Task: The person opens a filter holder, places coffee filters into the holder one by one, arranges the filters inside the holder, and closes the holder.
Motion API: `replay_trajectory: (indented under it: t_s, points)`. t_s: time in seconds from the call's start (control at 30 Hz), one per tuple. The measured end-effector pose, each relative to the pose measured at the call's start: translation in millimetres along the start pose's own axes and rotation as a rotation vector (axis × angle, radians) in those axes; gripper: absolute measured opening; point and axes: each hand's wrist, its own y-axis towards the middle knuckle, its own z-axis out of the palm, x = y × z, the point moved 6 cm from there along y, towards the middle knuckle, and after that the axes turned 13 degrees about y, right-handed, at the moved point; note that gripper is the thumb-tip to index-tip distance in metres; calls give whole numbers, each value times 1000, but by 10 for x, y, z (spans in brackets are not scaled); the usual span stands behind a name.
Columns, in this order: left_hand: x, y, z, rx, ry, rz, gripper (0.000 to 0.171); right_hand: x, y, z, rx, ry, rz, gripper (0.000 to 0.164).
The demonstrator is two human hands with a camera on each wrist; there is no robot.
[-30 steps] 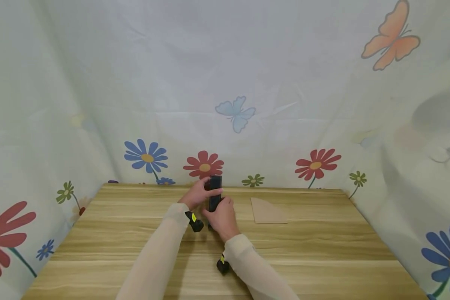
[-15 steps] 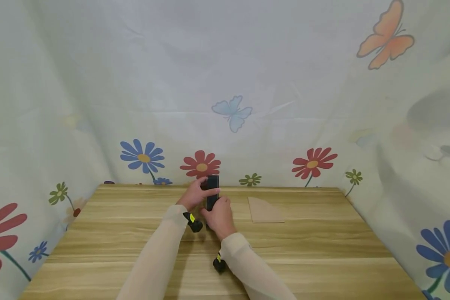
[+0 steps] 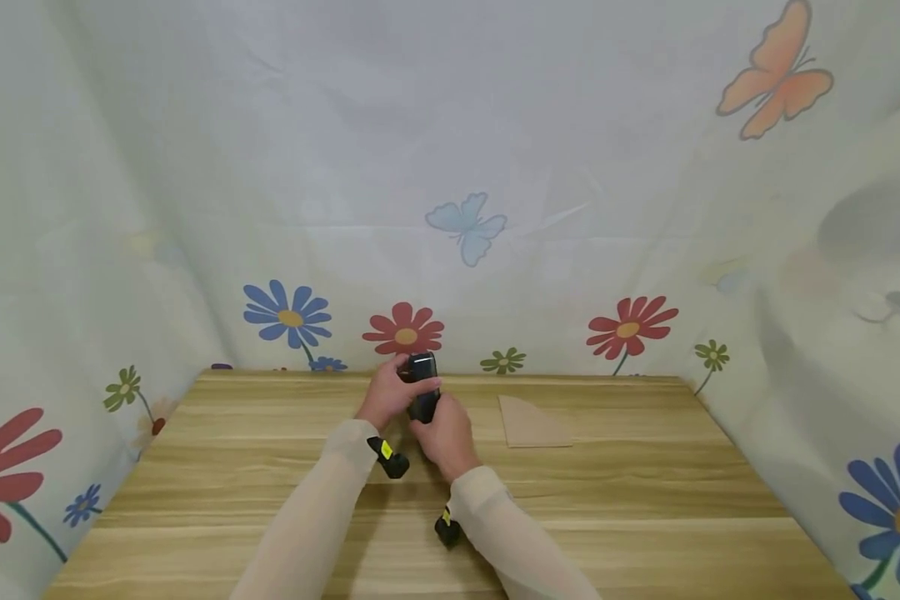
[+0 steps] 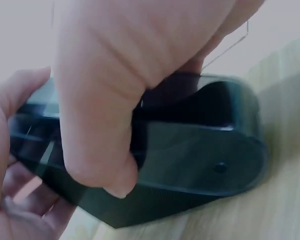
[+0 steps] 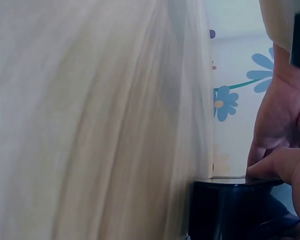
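Note:
Both hands hold a black, glossy, box-like object (image 3: 423,367) with rounded ends, over the far middle of the table. The left hand (image 3: 392,393) grips its far part from the left, its thumb lying across the face. The right hand (image 3: 447,437) grips the near end, thumb on the left side. In the left wrist view, the left thumb presses over the black object (image 4: 205,155), which shows a rounded end with a small round dot and a dark, finely ridged lower face. The right hand's fingers wrap its other end there. In the right wrist view, the black object (image 5: 230,210) appears close to the tabletop.
A flat tan quarter-circle piece (image 3: 534,423) lies on the wooden table (image 3: 615,500), right of the hands. Behind the table's far edge hangs a pale curtain (image 3: 330,167) printed with flowers and butterflies. Black wrist cameras (image 3: 395,465) hang below both sleeves.
The black object has turned and tilted between the hands, now showing a shinier, rounded face instead of a narrow straight-edged one. The hands have stayed in nearly the same place.

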Motion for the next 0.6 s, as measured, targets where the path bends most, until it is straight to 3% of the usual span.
replay_trajectory:
  t_s: [0.43, 0.6]
  points:
    - [-173, -194, -10, -177, 59, -13, 58, -1, -20, -192, -15, -20, 13, 40]
    - [-243, -263, 8, -212, 51, -12, 56, -10, -30, -293, 4, -17, 1, 39]
